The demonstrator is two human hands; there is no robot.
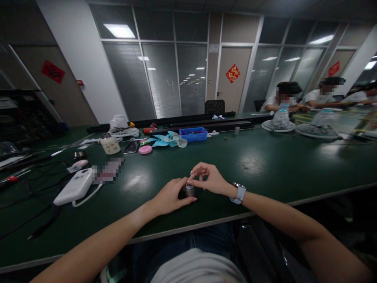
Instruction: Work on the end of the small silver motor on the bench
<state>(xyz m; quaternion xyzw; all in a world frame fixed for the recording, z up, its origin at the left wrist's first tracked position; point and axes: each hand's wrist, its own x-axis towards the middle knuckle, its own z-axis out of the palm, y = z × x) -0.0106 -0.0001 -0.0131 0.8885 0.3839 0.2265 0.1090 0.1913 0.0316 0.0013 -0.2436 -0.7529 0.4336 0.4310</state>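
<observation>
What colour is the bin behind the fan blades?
Blue bin, clearest in the head view, the only one.

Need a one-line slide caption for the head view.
Both hands, left hand and right hand, hold a small metal cylinder on a green table.

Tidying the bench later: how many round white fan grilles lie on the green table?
3: one far left under a white motor, one far right before the seated people, and one beside it. More may be hidden.
</observation>
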